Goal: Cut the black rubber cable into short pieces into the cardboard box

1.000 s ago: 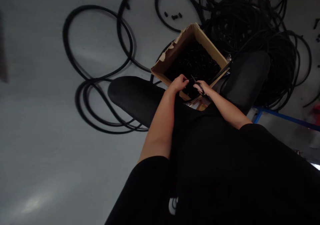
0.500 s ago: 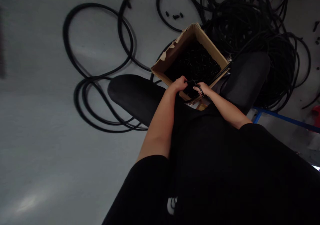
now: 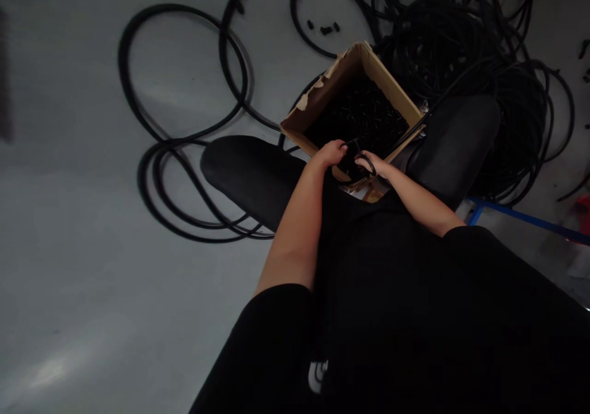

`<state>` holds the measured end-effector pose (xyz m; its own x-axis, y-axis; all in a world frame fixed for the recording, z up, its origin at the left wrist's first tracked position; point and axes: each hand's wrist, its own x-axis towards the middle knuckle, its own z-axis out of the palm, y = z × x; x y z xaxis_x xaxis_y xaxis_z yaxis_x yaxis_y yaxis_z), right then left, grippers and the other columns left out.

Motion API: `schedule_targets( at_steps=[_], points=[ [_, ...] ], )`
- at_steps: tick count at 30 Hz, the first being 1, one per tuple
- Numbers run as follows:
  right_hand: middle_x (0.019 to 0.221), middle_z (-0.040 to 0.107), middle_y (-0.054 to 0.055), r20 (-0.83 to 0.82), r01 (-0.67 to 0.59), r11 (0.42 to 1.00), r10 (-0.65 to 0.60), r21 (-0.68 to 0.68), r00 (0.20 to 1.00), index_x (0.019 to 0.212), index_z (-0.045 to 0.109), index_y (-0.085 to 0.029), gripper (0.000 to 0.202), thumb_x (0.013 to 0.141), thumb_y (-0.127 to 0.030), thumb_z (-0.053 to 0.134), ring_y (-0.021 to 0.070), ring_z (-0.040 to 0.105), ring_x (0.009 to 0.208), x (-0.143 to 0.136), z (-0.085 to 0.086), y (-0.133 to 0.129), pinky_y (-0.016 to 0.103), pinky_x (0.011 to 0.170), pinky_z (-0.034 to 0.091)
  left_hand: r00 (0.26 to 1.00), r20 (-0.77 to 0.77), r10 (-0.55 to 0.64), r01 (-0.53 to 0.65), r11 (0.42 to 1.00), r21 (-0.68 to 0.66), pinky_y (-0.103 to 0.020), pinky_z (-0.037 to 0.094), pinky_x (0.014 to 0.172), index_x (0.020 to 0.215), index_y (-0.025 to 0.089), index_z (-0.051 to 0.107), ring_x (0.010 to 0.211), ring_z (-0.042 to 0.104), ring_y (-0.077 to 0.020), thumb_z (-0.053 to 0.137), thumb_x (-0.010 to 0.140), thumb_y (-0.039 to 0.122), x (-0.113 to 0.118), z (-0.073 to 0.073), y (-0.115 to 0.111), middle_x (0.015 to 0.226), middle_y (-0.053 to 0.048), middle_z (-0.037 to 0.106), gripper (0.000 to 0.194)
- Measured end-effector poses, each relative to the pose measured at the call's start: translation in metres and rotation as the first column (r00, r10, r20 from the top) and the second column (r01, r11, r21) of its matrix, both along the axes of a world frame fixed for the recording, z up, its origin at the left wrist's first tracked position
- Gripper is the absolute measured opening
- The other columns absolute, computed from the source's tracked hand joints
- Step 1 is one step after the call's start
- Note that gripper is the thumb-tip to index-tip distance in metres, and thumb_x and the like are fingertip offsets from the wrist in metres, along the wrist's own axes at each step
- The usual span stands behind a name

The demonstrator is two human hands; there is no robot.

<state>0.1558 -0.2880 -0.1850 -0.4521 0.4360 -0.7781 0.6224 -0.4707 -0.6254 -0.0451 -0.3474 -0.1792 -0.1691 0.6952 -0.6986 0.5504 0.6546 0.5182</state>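
Note:
Over the near edge of a cardboard box, my left hand is closed on a thin black hose whose end sticks out to the right. My right hand grips a pair of scissors by dark loop handles. The blades point up toward the hose end, and whether they touch it is too dark to tell. Many short black pieces lie inside the box below both hands.
A big tangle of black hose lies beyond the box on the right. Loose loops spread over the grey floor at left. A few black pieces lie behind the box. A blue metal bar runs at right.
The scissors have turned slightly in my right hand, and their blades stand closer to the hose end. My left hand stays almost in place.

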Motion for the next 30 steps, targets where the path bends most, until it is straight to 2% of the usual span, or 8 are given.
schedule_targets(
  at_steps=[6,10,14,19,22,25,28,30],
  points=[
    [0.079,0.064,-0.005,0.018,-0.082,0.990,0.081,0.118,0.997,0.098,0.068,-0.021,0.024,0.115,-0.012,0.082,0.0125,0.062,0.077,0.004,0.011,0.005,0.015,0.066,0.046,0.990,0.084,-0.117,0.117,0.993,0.010,-0.039,0.062,0.112,0.129,0.015,0.093,0.120,0.083,-0.0318,0.066,0.109,0.026,0.002,0.001,0.000,0.128,-0.017,0.092,0.035],
    [0.090,0.067,-0.006,0.085,-0.124,0.982,0.112,0.140,0.990,0.112,0.069,-0.022,0.018,0.118,-0.021,0.086,0.0113,0.067,0.080,0.005,0.006,0.005,0.014,0.067,0.049,0.984,0.084,-0.159,0.158,0.987,0.019,-0.041,0.064,0.117,0.130,0.017,0.094,0.123,0.083,-0.0333,0.064,0.108,0.026,0.003,0.005,0.000,0.128,-0.017,0.093,0.039],
    [0.095,0.066,-0.007,0.088,-0.071,0.990,0.061,0.120,0.994,0.133,0.067,-0.023,0.022,0.122,-0.025,0.086,0.0106,0.067,0.076,0.004,0.000,0.003,0.015,0.068,0.054,0.990,0.036,-0.139,0.139,0.990,-0.001,-0.039,0.065,0.115,0.133,0.016,0.092,0.123,0.083,-0.0326,0.061,0.112,0.026,0.004,0.012,0.001,0.131,-0.018,0.093,0.039],
    [0.092,0.068,-0.007,0.076,-0.120,0.981,0.109,0.151,0.991,0.135,0.072,-0.023,0.020,0.122,-0.028,0.086,0.0109,0.067,0.072,0.006,0.007,0.005,0.015,0.065,0.052,0.989,0.018,-0.148,0.149,0.989,-0.019,-0.038,0.064,0.115,0.144,0.013,0.091,0.127,0.083,-0.0324,0.057,0.117,0.023,0.006,0.018,0.001,0.138,-0.020,0.092,0.044],
    [0.090,0.070,-0.008,0.130,-0.159,0.969,0.136,0.187,0.982,0.143,0.070,-0.025,0.034,0.119,-0.033,0.093,0.0117,0.070,0.070,0.009,0.013,0.006,0.015,0.065,0.050,0.989,0.006,-0.146,0.146,0.989,-0.035,-0.039,0.063,0.119,0.152,0.010,0.090,0.130,0.084,-0.0339,0.057,0.118,0.022,0.006,0.020,0.002,0.145,-0.023,0.091,0.049],
    [0.091,0.071,-0.008,0.130,-0.157,0.974,0.137,0.161,0.982,0.151,0.065,-0.026,0.051,0.115,-0.038,0.099,0.0123,0.070,0.069,0.010,0.015,0.006,0.016,0.065,0.050,0.992,-0.019,-0.124,0.123,0.990,-0.068,-0.037,0.063,0.118,0.153,0.009,0.090,0.132,0.086,-0.0343,0.059,0.120,0.022,0.007,0.021,0.003,0.150,-0.024,0.091,0.048],
    [0.091,0.067,-0.009,0.068,-0.102,0.988,0.094,0.112,0.993,0.147,0.064,-0.026,0.053,0.112,-0.039,0.101,0.0115,0.066,0.070,0.008,0.017,0.006,0.016,0.066,0.051,0.995,-0.017,-0.102,0.101,0.992,-0.075,-0.035,0.063,0.116,0.151,0.009,0.091,0.132,0.086,-0.0336,0.060,0.121,0.021,0.007,0.019,0.004,0.152,-0.025,0.091,0.045],
    [0.091,0.065,-0.009,0.043,-0.051,0.997,0.048,0.065,0.998,0.142,0.065,-0.025,0.052,0.108,-0.032,0.103,0.0111,0.064,0.073,0.005,0.020,0.007,0.016,0.069,0.052,0.997,-0.017,-0.071,0.070,0.994,-0.079,-0.035,0.063,0.116,0.147,0.011,0.092,0.131,0.086,-0.0336,0.063,0.119,0.021,0.007,0.018,0.003,0.148,-0.023,0.092,0.042]
  ],
)
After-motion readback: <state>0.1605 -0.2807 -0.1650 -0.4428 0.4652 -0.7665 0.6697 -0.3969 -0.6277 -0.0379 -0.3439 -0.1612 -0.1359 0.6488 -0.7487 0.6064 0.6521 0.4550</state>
